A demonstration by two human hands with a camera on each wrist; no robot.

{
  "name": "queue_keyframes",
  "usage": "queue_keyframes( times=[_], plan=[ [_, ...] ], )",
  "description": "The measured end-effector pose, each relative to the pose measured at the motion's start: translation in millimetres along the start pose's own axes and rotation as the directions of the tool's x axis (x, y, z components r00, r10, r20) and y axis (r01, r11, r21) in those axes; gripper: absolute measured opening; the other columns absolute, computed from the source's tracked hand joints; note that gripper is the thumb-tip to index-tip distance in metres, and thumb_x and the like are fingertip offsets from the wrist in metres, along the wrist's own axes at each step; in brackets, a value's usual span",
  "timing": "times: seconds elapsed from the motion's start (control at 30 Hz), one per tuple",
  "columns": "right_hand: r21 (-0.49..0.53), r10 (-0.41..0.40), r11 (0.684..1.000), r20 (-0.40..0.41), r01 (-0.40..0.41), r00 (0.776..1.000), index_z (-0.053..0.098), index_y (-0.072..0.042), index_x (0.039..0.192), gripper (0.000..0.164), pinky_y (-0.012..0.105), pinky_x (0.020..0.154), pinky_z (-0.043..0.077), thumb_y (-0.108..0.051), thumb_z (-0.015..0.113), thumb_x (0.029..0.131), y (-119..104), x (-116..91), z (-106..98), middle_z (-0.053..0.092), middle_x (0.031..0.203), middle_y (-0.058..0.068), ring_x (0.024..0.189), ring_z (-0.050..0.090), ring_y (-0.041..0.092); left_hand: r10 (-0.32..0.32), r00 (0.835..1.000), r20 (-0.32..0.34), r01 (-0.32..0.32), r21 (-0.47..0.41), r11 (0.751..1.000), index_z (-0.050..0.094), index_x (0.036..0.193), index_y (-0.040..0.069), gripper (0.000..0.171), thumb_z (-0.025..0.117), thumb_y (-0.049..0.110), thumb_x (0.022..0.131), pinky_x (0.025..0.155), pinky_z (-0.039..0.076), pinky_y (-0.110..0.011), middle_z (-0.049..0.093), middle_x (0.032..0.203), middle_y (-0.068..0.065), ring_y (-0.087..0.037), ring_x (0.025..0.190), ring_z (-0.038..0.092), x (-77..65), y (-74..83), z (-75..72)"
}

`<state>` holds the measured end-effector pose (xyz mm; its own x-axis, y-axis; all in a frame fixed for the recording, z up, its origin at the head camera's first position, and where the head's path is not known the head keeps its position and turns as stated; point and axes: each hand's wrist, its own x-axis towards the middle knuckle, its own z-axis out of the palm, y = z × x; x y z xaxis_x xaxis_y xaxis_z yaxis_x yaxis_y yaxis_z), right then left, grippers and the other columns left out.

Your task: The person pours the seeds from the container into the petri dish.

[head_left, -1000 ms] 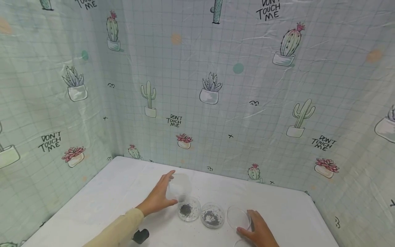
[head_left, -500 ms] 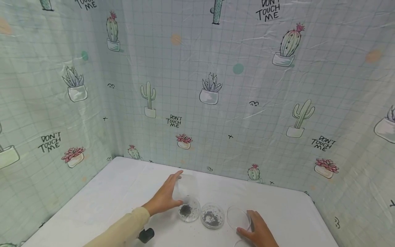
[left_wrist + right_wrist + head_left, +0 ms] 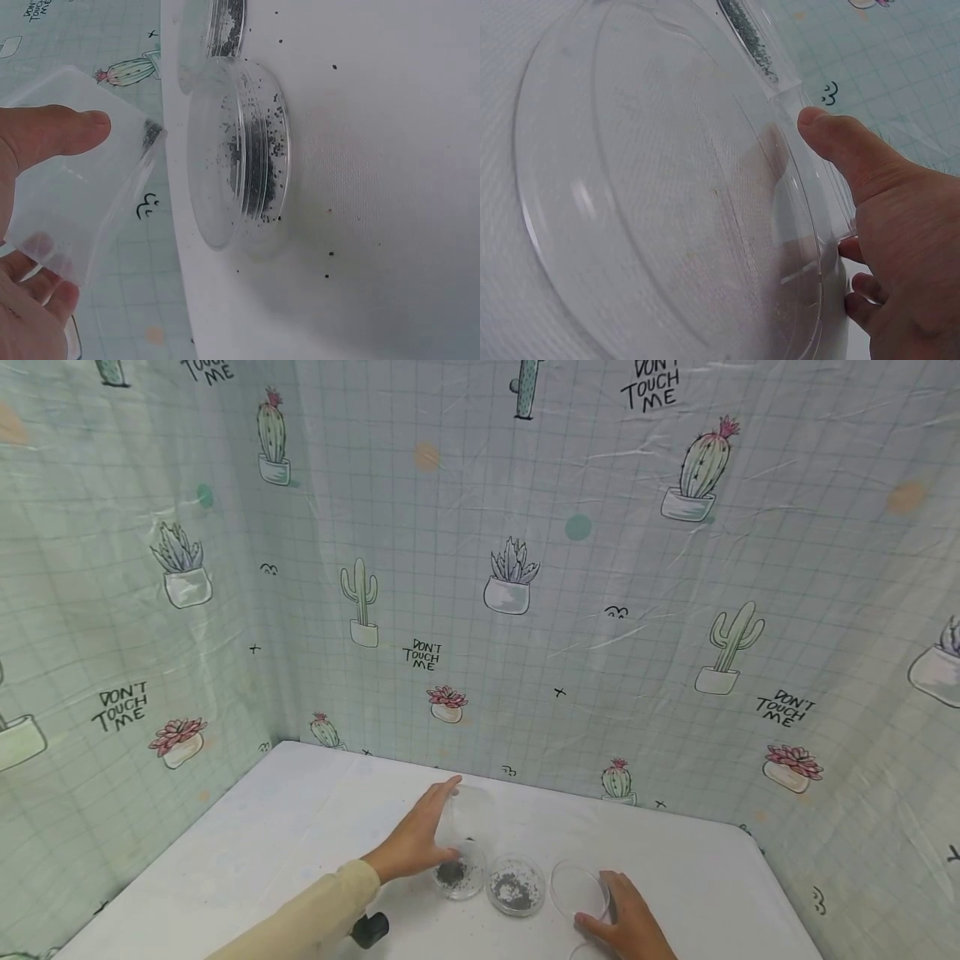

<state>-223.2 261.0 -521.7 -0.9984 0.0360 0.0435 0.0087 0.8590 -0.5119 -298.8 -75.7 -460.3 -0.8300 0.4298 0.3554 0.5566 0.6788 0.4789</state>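
Observation:
My left hand (image 3: 412,842) holds a frosted, translucent plastic box (image 3: 82,180) tilted close over the leftmost petri dish (image 3: 471,878), thumb on one wall and fingers on the opposite one. A small clump of dark granules (image 3: 152,133) sits in the box's lower corner. Inside that dish lies a dark heap with scattered grains. Next to it, the middle petri dish (image 3: 516,885) has dark granules spread over its bottom. My right hand (image 3: 630,918) grips the right side of a clear petri dish (image 3: 573,887) with no granules in it, thumb at the near rim.
Another clear round dish (image 3: 588,952) is cut off by the head view's bottom edge and looms large in the right wrist view. Loose dark grains (image 3: 331,253) dot the white table (image 3: 300,810). A cactus-print curtain (image 3: 480,610) surrounds the table. A black device (image 3: 371,931) is under my left wrist.
My left hand has moved right with the translucent box, and its thumb now overlaps the leftmost dish in the head view. The right hand and the dishes stay where they were.

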Motion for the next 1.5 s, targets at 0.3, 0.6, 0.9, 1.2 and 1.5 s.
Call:
queue_keyframes(
  times=[0.3, 0.6, 0.9, 1.2, 1.5],
  plan=[
    [-0.003, 0.023, 1.000, 0.008, -0.023, 1.000, 0.044, 0.004, 0.129, 0.098, 0.058, 0.103, 0.033, -0.059, 0.073, 0.060, 1, 2, 3, 0.043, 0.133, 0.026, 0.124, 0.038, 0.045, 0.029, 0.999, 0.028, -0.029, 0.003, 1.000, 0.017, 0.145, 0.019, 0.104, 0.082, 0.024, 0.063, 0.106, 0.039, -0.037, 0.036, 0.139, 0.000, -0.018, 0.129, 0.039, 6.4, 9.9, 6.4],
    [-0.012, 0.024, 1.000, 0.007, -0.024, 1.000, 0.044, 0.004, 0.129, 0.098, 0.058, 0.102, 0.033, -0.058, 0.073, 0.060, 1, 2, 2, 0.043, 0.133, 0.026, 0.124, 0.038, 0.044, 0.060, 0.998, 0.035, -0.061, 0.031, 0.998, 0.017, 0.145, 0.021, 0.103, 0.081, 0.025, 0.064, 0.106, 0.039, -0.036, 0.037, 0.139, 0.002, -0.017, 0.129, 0.039, 12.9, 19.2, 12.8],
    [0.001, 0.033, 0.999, 0.012, -0.033, 0.999, 0.044, 0.004, 0.129, 0.099, 0.058, 0.103, 0.032, -0.060, 0.072, 0.060, 2, 2, 3, 0.042, 0.134, 0.027, 0.124, 0.037, 0.045, 0.104, 0.994, 0.036, -0.105, 0.035, 0.994, 0.017, 0.145, 0.021, 0.101, 0.080, 0.027, 0.066, 0.106, 0.039, -0.038, 0.036, 0.139, 0.002, -0.017, 0.128, 0.039, 18.3, 26.1, 18.4],
    [-0.001, 0.078, 0.997, -0.001, -0.078, 0.997, 0.043, -0.001, 0.131, 0.106, 0.057, 0.104, 0.032, -0.068, 0.069, 0.054, 11, 10, 13, 0.042, 0.137, 0.021, 0.127, 0.037, 0.040, 0.134, 0.990, 0.050, -0.137, 0.074, 0.988, 0.014, 0.145, 0.023, 0.102, 0.079, 0.030, 0.067, 0.106, 0.039, -0.040, 0.033, 0.142, 0.003, -0.018, 0.129, 0.039, 21.5, 36.4, 23.4],
    [-0.001, 0.077, 0.997, 0.009, -0.077, 0.997, 0.043, 0.002, 0.130, 0.104, 0.059, 0.102, 0.033, -0.065, 0.071, 0.055, 5, 7, 9, 0.042, 0.135, 0.024, 0.125, 0.037, 0.043, 0.180, 0.982, 0.052, -0.185, 0.110, 0.977, 0.013, 0.146, 0.022, 0.104, 0.080, 0.028, 0.066, 0.107, 0.037, -0.038, 0.032, 0.142, 0.004, -0.016, 0.129, 0.038, 23.5, 42.7, 27.9]
  ],
)
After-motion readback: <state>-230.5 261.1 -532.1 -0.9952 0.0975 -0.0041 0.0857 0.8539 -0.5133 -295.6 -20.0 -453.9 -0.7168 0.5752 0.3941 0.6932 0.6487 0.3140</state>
